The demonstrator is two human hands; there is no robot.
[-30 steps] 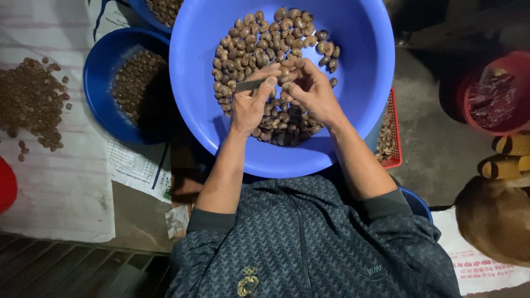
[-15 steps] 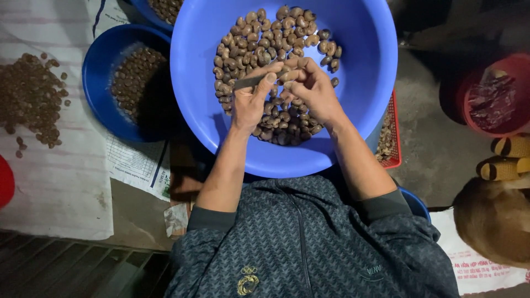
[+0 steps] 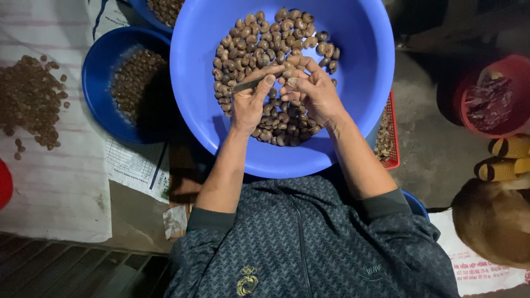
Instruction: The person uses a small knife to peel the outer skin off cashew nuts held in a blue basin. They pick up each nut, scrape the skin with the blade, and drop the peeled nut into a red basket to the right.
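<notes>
While our left hand [image 3: 248, 105] closes its grip on a small dark blade [image 3: 248, 84], our right hand [image 3: 314, 94] pinches a single nut [image 3: 291, 81] between thumb and fingertips, and the two meet just above the heap in the large light-blue basin [image 3: 364, 83]. That nut is the piece in work; it sits at the blade's tip, over the middle of the basin, clear of the pile below. We judge the job to be somewhere in its middle. A good mass of brown nuts in the basin [image 3: 265, 60] lies under and beyond our hands, covering much of the floor of the vessel, so a fair share appears left to handle. To our left, a smaller dark-blue bowl [image 3: 96, 88] holds a layer of smaller brown pieces [image 3: 135, 80], which we take for finished output, though we cannot tell kernels from shells at this size. Farther left, a loose scatter of brown pieces [image 3: 27, 96] lies on a pale sheet [image 3: 61, 187]. A red slotted tray [image 3: 393, 138] shows beside the basin on our right, partly hidden, and a red bowl [image 3: 513, 72] stands well apart.
</notes>
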